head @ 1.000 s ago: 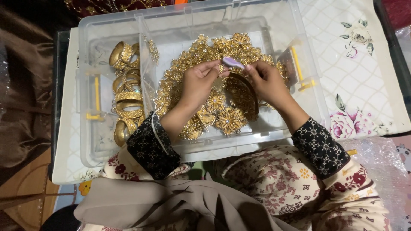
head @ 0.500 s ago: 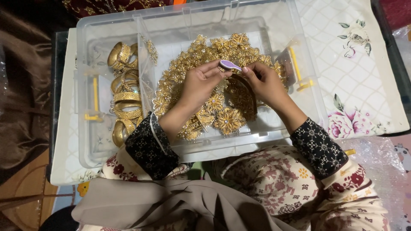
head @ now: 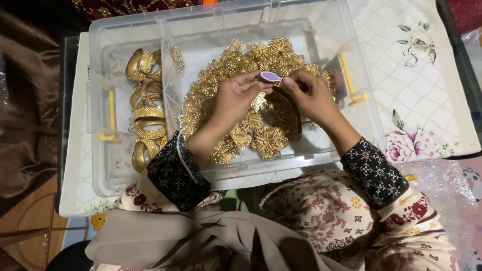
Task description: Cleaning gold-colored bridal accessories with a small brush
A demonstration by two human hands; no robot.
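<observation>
Lying at the left of the clear plastic box point(head: 100, 65), gold bangles point(head: 145, 118) are stacked in a narrow compartment. At frame centre, a small lilac oval piece point(head: 271, 76) is pinched between the left hand point(head: 236, 100) and the right hand point(head: 311, 95), fingers curled, above a gold flowered headpiece point(head: 251, 130).

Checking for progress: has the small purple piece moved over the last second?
No. The purple piece stays pinched above the gold headpiece, mid-box.
</observation>
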